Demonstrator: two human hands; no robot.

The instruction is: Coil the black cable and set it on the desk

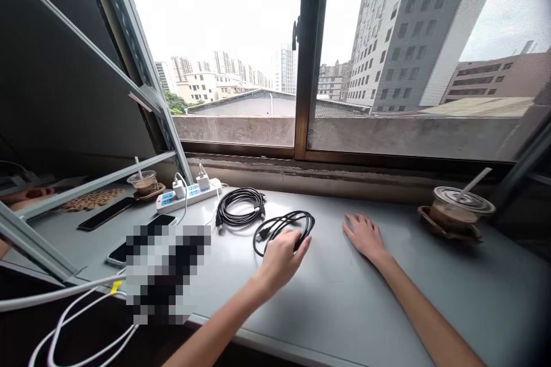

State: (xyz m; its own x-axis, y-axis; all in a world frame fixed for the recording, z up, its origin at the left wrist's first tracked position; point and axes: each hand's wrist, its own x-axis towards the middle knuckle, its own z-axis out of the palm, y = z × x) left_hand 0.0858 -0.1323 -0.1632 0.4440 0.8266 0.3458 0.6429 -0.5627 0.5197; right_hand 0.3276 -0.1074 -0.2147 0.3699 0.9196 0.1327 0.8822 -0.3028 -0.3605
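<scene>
Two coiled black cables lie on the grey table (pixel 344 298) by the window. My left hand (pixel 282 258) reaches onto the nearer coil (pixel 297 222), fingers curled over its near edge and touching it. The farther coil (pixel 240 205) lies just beyond, to the left. My right hand (pixel 364 235) rests flat on the table with fingers spread, holding nothing, right of the nearer coil.
A white power strip (pixel 189 195) with plugged chargers sits at the back left, beside a lidded drink (pixel 144 182). Two dark phones (pixel 107 213) (pixel 142 238) lie left of centre. Another iced drink (pixel 458 211) stands at the right. White cables (pixel 73 321) hang off the near left edge. A metal shelf frame (pixel 99 180) crosses the left.
</scene>
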